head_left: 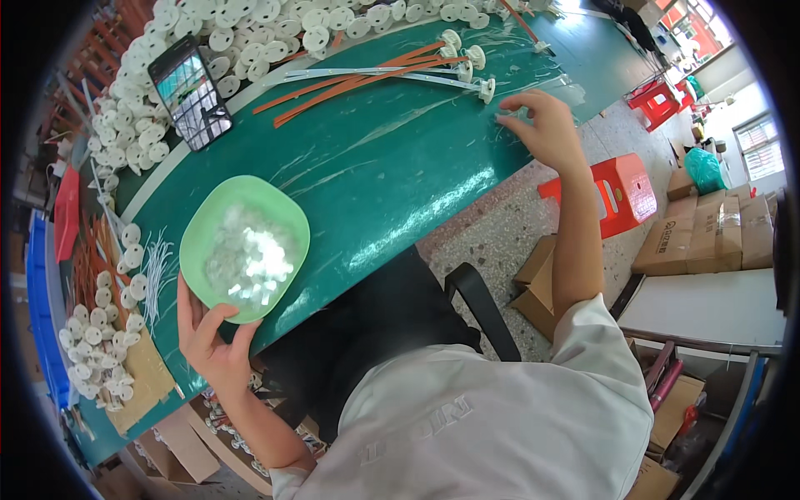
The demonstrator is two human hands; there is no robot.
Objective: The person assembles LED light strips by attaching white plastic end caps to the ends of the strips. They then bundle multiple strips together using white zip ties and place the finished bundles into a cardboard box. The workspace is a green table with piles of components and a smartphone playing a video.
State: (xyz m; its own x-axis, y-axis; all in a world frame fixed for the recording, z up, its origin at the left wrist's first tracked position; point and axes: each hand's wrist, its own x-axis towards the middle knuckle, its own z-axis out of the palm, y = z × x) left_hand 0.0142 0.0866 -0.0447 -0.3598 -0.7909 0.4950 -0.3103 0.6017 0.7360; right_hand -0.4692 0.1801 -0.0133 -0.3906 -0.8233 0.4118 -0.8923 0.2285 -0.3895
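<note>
I have the left hand (212, 346) with fingers (215, 319) spread; my right hand (546, 129) curls, thumb (518, 130) just beside the index finger (516, 100).

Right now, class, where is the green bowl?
In the head view, the green bowl is left of centre, below the phone, with the left hand at its lower-left rim.

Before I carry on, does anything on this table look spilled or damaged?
Pale streaks mar the otherwise smooth green tabletop between the green bowl and orange strips, possibly scratches or wrinkled film; nothing looks spilled.
</note>
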